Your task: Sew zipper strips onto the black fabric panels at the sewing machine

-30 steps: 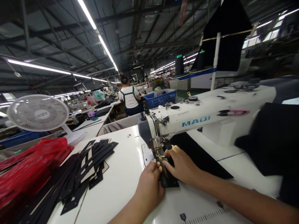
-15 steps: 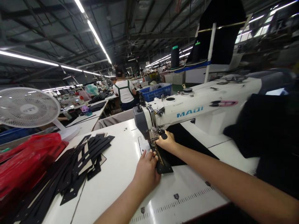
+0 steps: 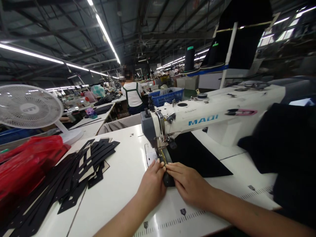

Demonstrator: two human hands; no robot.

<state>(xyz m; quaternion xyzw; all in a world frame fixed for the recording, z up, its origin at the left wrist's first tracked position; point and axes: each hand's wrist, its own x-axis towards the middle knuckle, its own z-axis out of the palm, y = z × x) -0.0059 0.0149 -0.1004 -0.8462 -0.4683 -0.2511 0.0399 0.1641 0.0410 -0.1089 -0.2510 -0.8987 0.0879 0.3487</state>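
Under the needle area of a white sewing machine lies a black strip with a gold-coloured zipper on it. My left hand grips the strip's left side, its fingers bent near the zipper. From the right, my right hand pinches the strip's other edge, its fingertips almost meeting the left ones. A large black fabric piece spreads on the table to the right of the presser foot, beneath the machine arm.
Black strips with beige parts are piled on the left of the white table, beside a red plastic bag and a white fan. Dark fabric hangs at right. A person is beyond the machine.
My right hand has come back from beside the presser foot to the near end of the strip, next to my left hand. The view has shifted slightly.
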